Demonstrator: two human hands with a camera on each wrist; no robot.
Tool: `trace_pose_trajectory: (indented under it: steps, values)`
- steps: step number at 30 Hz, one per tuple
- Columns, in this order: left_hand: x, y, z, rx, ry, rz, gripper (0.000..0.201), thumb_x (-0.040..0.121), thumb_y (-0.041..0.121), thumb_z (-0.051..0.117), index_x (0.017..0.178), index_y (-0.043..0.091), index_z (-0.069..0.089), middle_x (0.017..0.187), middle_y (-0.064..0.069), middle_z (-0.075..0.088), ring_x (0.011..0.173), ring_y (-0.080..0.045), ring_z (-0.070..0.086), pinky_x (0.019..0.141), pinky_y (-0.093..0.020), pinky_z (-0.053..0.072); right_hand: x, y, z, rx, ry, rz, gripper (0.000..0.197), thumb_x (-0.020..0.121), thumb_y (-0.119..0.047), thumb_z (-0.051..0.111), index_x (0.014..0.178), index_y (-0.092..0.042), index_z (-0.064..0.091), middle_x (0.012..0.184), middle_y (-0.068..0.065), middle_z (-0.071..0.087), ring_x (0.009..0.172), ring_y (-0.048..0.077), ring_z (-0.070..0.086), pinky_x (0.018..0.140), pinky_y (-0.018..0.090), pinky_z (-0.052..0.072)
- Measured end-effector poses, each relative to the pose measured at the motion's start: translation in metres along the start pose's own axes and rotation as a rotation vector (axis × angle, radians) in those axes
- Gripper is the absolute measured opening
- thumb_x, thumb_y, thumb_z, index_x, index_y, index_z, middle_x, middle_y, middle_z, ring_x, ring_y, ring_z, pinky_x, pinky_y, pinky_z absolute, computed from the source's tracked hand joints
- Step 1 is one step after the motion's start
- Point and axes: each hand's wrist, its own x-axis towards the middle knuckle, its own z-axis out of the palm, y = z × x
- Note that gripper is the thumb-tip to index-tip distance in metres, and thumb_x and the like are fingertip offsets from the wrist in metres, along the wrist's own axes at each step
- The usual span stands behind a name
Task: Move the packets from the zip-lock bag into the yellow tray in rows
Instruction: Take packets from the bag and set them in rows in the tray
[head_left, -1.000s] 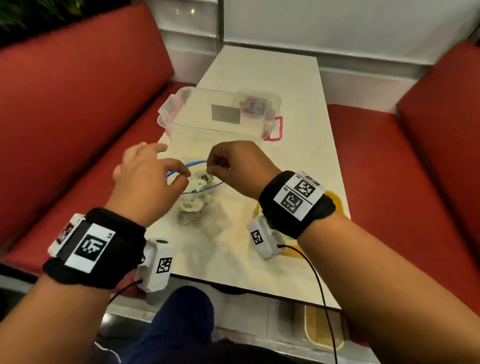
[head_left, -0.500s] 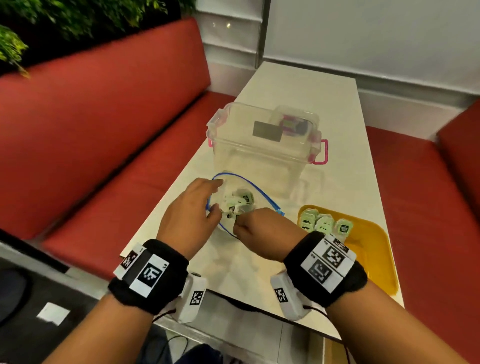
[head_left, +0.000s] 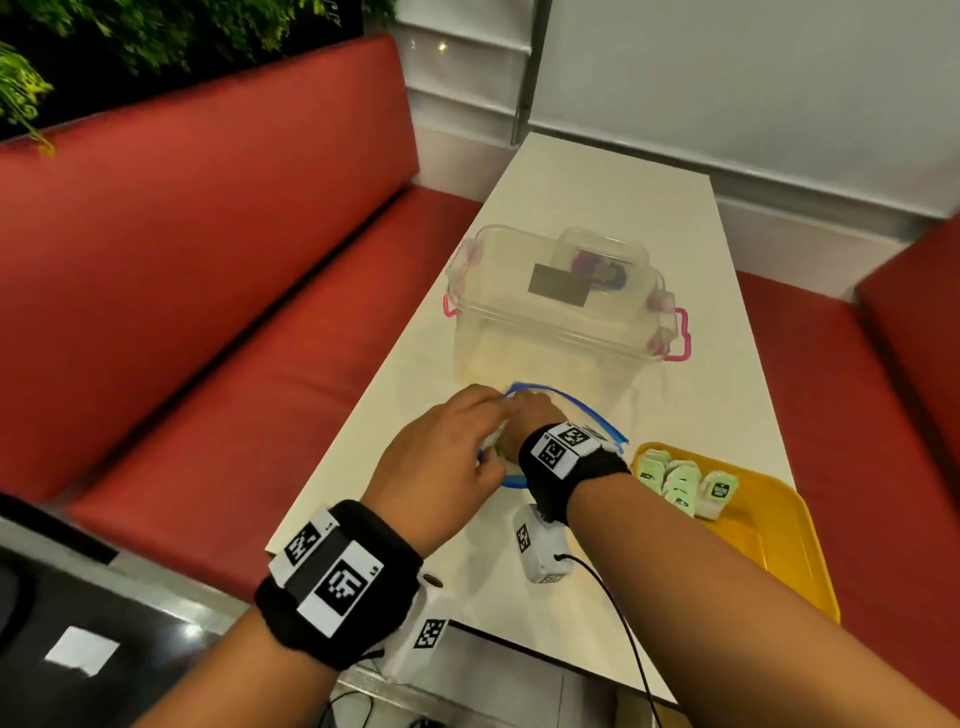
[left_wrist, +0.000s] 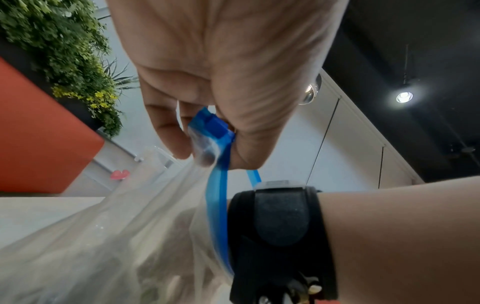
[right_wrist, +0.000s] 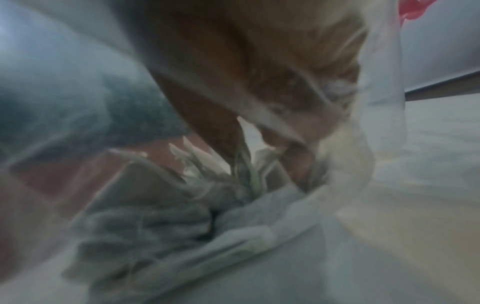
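The clear zip-lock bag (head_left: 582, 410) with a blue rim lies on the white table, its mouth held wide. My left hand (head_left: 488, 421) pinches the blue zip rim (left_wrist: 215, 131) between thumb and fingers. Reaching in through the mouth, my right hand (head_left: 530, 410) is inside the bag. In the blurred right wrist view its fingers (right_wrist: 226, 131) close around a green-and-white packet (right_wrist: 246, 166) among others at the bottom. Several packets (head_left: 680, 478) stand together in the far left corner of the yellow tray (head_left: 779, 551), right of the bag.
A clear lidded box (head_left: 561, 317) with pink clasps stands just beyond the bag. Red bench seats (head_left: 208, 291) flank the narrow table (head_left: 613, 197). The tray overhangs the table's near right edge. A cable runs from my right wrist camera (head_left: 540, 551).
My right hand has pushed deeper into the bag and now hides the packets there. My left hand keeps its hold on the rim. The head view has shifted.
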Motion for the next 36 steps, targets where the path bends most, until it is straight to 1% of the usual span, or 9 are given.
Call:
trace_pose_trajectory:
  steps: [6, 10, 17, 21, 25, 28, 31, 33, 36]
  values:
    - [0.003, -0.011, 0.001, -0.008, -0.007, 0.014, 0.053, 0.080, 0.011, 0.057, 0.130, 0.027, 0.057, 0.119, 0.014, 0.054, 0.070, -0.006, 0.038, 0.064, -0.023, 0.044, 0.055, 0.026, 0.037, 0.005, 0.047, 0.090, 0.044, 0.080, -0.029, 0.055, 0.121, -0.015, 0.055, 0.121, 0.011, 0.061, 0.104, 0.030, 0.061, 0.090, 0.041, 0.049]
    - [0.006, -0.015, 0.000, -0.035, 0.014, 0.001, 0.051, 0.080, 0.012, 0.059, 0.129, 0.025, 0.057, 0.119, 0.012, 0.054, 0.076, -0.007, 0.047, 0.069, -0.031, 0.049, -0.003, 0.011, 0.004, 0.133, 0.130, 0.081, 0.035, 0.091, -0.022, 0.053, 0.123, -0.009, 0.054, 0.126, 0.012, 0.057, 0.115, 0.028, 0.056, 0.097, 0.037, 0.045]
    - [0.019, -0.020, -0.001, 0.007, -0.004, 0.014, 0.054, 0.084, 0.014, 0.060, 0.136, 0.025, 0.051, 0.124, 0.009, 0.050, 0.082, -0.017, 0.058, 0.067, -0.031, 0.047, -0.090, 0.007, -0.030, 0.312, 0.319, -0.005, 0.013, 0.088, -0.021, 0.051, 0.086, -0.016, 0.064, 0.079, 0.002, 0.064, 0.077, 0.023, 0.059, 0.060, 0.028, 0.040]
    - [0.029, -0.018, 0.000, 0.117, 0.003, 0.005, 0.042, 0.086, 0.021, 0.061, 0.127, 0.029, 0.058, 0.132, 0.006, 0.049, 0.105, -0.025, 0.056, 0.083, -0.042, 0.047, -0.128, 0.020, -0.046, 0.402, 0.411, -0.045, 0.008, 0.085, -0.024, 0.054, 0.077, -0.024, 0.055, 0.066, -0.006, 0.052, 0.068, 0.019, 0.049, 0.050, 0.026, 0.032]
    - [0.037, 0.003, -0.004, -0.028, 0.107, 0.241, 0.027, 0.091, 0.025, 0.052, 0.114, 0.026, 0.064, 0.136, 0.005, 0.050, 0.120, -0.021, 0.046, 0.095, -0.038, 0.039, -0.159, 0.041, -0.054, 0.452, 0.445, -0.112, 0.006, 0.085, -0.022, 0.057, 0.080, -0.022, 0.060, 0.068, -0.008, 0.055, 0.064, 0.011, 0.050, 0.057, 0.028, 0.039]
    - [0.041, 0.030, -0.002, -0.231, -0.139, 0.418, 0.037, 0.092, 0.022, 0.046, 0.128, 0.023, 0.054, 0.133, 0.008, 0.053, 0.120, -0.009, 0.047, 0.099, -0.022, 0.036, -0.183, 0.057, -0.059, 0.472, 0.440, -0.142, 0.007, 0.088, -0.024, 0.058, 0.085, -0.021, 0.064, 0.065, -0.012, 0.054, 0.061, 0.004, 0.050, 0.056, 0.021, 0.037]
    - [0.044, 0.050, 0.012, -0.475, -0.487, 0.297, 0.032, 0.094, 0.019, 0.051, 0.125, 0.029, 0.051, 0.114, 0.015, 0.062, 0.102, 0.001, 0.058, 0.089, -0.022, 0.046, -0.201, 0.076, -0.059, 0.546, 0.426, -0.121, 0.008, 0.086, -0.018, 0.063, 0.091, -0.020, 0.069, 0.068, -0.010, 0.063, 0.060, 0.004, 0.061, 0.053, 0.016, 0.045]
    - [0.047, 0.060, 0.026, -0.640, -0.573, 0.204, 0.027, 0.094, 0.017, 0.052, 0.120, 0.026, 0.053, 0.107, 0.008, 0.065, 0.094, -0.007, 0.064, 0.081, -0.030, 0.054, -0.208, 0.093, -0.054, 0.618, 0.472, -0.087, 0.009, 0.084, -0.015, 0.066, 0.091, -0.020, 0.069, 0.071, -0.008, 0.066, 0.059, 0.005, 0.065, 0.052, 0.016, 0.048]
    - [0.053, 0.072, 0.049, -0.821, -0.596, 0.071, 0.026, 0.096, 0.004, 0.050, 0.116, 0.020, 0.056, 0.110, -0.004, 0.066, 0.093, -0.015, 0.069, 0.074, -0.029, 0.057, -0.207, 0.115, -0.044, 0.768, 0.645, -0.009, 0.017, 0.081, -0.015, 0.072, 0.095, -0.021, 0.066, 0.074, -0.004, 0.066, 0.057, 0.010, 0.067, 0.054, 0.028, 0.052]
